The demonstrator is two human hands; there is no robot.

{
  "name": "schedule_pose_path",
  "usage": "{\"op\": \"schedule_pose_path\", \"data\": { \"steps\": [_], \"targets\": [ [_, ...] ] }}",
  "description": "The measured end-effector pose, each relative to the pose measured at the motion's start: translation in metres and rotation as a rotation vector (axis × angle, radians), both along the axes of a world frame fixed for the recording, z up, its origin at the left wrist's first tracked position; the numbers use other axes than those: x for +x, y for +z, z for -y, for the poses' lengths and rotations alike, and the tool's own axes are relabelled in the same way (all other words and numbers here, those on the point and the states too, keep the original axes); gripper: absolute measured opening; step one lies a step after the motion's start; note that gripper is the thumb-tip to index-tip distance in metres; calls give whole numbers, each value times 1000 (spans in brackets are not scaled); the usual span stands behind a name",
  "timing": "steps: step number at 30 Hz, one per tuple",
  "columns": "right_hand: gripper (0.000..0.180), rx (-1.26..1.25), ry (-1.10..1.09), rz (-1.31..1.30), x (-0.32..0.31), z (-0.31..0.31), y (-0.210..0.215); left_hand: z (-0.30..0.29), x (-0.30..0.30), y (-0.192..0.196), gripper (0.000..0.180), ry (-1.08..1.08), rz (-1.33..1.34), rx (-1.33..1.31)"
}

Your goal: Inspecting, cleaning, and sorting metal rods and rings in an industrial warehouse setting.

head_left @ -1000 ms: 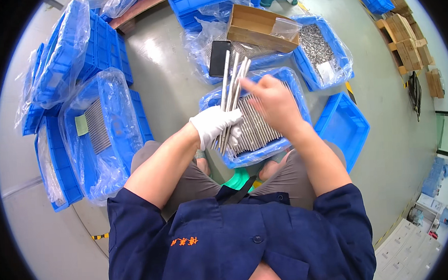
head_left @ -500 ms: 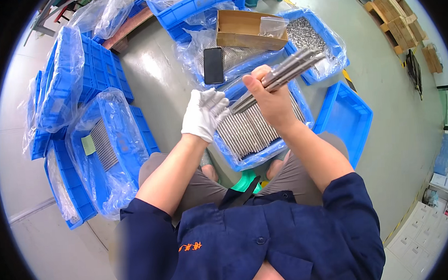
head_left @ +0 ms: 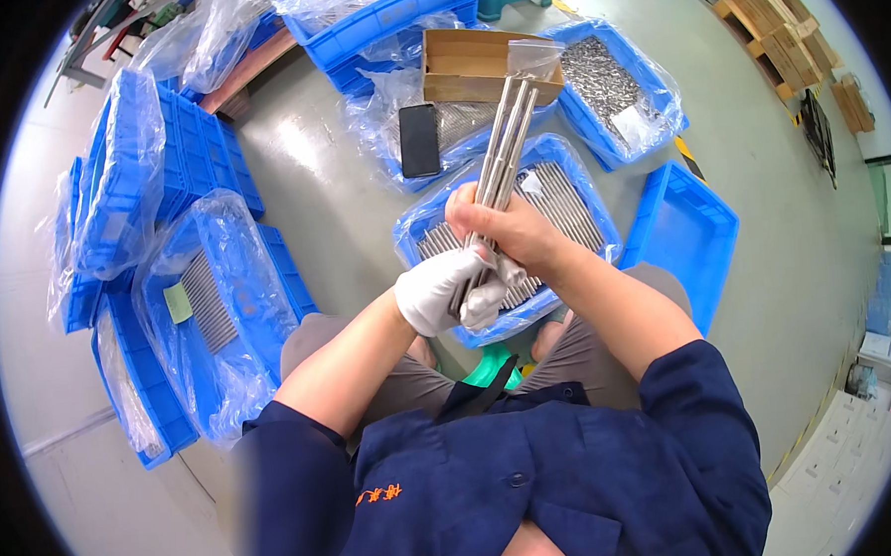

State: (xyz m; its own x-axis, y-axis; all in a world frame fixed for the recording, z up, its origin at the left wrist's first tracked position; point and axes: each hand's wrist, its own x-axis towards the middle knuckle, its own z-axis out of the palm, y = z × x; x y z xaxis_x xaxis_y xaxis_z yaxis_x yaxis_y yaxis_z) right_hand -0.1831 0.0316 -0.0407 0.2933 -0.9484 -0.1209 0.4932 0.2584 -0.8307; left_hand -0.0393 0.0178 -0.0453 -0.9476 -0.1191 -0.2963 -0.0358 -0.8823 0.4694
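The left hand (head_left: 444, 290) wears a white glove; the right hand (head_left: 503, 231) is bare. The metal rods (head_left: 504, 141) are silver-grey. The bin (head_left: 419, 229) under them is bright blue, lined with clear plastic. The cardboard box (head_left: 476, 66) is brown, the phone (head_left: 420, 140) black, the floor (head_left: 333, 198) grey-green. The jacket sleeves (head_left: 670, 417) are navy, with small orange embroidery on the chest.

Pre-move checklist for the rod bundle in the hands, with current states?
1. Left hand, gloved, closed round the lower end of the metal rods: ok.
2. Right hand, bare, closed round the bundle above the left: ok.
3. Rod ends flush at the top: not ok, tips stagger.
4. Bundle held over the blue bin of rods at the knees: ok.
5. Empty blue tray to the right free: ok.
6. Count of rods in the bundle: cannot tell.
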Motion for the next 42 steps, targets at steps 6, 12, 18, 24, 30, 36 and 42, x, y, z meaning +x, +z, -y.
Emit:
{"op": "schedule_pose_path", "data": {
  "steps": [6,12,18,24,30,36,42],
  "targets": [
    [32,205,-339,-72,-4,5,-15,3,1,5,32,198,304,-239],
    [29,424,-337,-138,-32,12,-20,18,12,4,36,332,424,-585],
    [34,-308,10,-1193,-24,3,-8,22,15,10,29,352,464,-504],
    [26,22,-187,-738,-46,13,-8,22,13,10,17,383,426,-596],
    [26,-16,-496,99,-64,23,14,21,13,12,23,392,391,-534],
    [29,-168,-545,-78,-61,19,19,20,13,17,23,383,359,-493],
    [28,-273,-532,-327,-52,14,13,19,13,19,22,383,365,-466]
  ]
}}
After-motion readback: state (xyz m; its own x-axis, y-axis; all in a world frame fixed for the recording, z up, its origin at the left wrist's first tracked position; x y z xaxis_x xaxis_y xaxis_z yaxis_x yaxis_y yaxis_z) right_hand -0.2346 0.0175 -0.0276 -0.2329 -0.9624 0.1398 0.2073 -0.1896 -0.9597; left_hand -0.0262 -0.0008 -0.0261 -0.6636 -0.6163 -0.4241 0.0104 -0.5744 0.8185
